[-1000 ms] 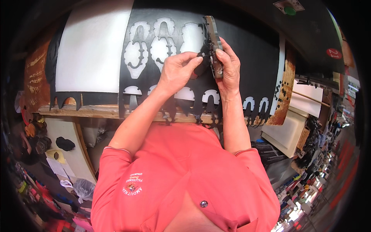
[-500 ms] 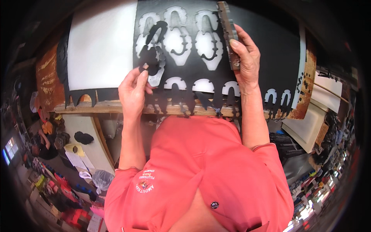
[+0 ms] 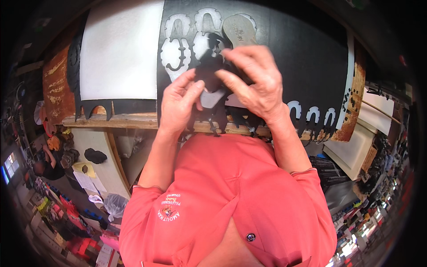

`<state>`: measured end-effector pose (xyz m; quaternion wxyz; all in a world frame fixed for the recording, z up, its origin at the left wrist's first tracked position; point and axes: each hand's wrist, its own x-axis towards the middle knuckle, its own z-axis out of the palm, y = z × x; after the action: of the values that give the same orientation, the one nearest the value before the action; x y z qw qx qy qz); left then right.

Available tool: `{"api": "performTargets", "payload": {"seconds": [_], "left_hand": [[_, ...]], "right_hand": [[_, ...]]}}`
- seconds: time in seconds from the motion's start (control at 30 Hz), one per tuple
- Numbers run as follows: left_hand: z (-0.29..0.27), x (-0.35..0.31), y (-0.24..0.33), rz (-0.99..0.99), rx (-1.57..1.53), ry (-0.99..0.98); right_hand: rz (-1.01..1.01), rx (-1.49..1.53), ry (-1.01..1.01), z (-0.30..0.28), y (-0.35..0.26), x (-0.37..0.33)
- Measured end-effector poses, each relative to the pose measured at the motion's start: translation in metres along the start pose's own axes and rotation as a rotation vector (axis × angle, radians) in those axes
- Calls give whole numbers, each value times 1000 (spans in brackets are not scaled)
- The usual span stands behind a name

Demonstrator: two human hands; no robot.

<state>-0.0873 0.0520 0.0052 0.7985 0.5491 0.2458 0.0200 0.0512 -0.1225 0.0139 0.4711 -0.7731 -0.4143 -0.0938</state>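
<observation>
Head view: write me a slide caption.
Left hand holds a dark cut piece, right hand close beside it, over a black sheet with cut-out shapes.

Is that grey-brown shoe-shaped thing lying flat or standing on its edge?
Flat: the grey-brown shoe-shaped block shows its broad face upward on the black sheet. The right hand hides its lower end.

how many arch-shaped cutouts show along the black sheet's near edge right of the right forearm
3: one arch-shaped cutout beside the right forearm, the middle cutout, and the farthest-right cutout nearest the right end of the flat black sheet. Others may be hidden behind the forearm.
</observation>
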Motion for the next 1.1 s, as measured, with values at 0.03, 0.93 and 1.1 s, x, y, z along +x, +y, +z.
{"api": "performTargets", "payload": {"seconds": [0.03, 0.93, 1.1], "left_hand": [[2, 0, -1, -36, -7, -27], [-380, 120, 152, 307, 1441, 1263], [-275, 132, 143, 494, 1371, 1015]], "right_hand": [[-4, 90, -64, 4, -5, 2], [224, -297, -115, -4, 11, -25], [211, -340, -55, 6, 25, -26]]}}
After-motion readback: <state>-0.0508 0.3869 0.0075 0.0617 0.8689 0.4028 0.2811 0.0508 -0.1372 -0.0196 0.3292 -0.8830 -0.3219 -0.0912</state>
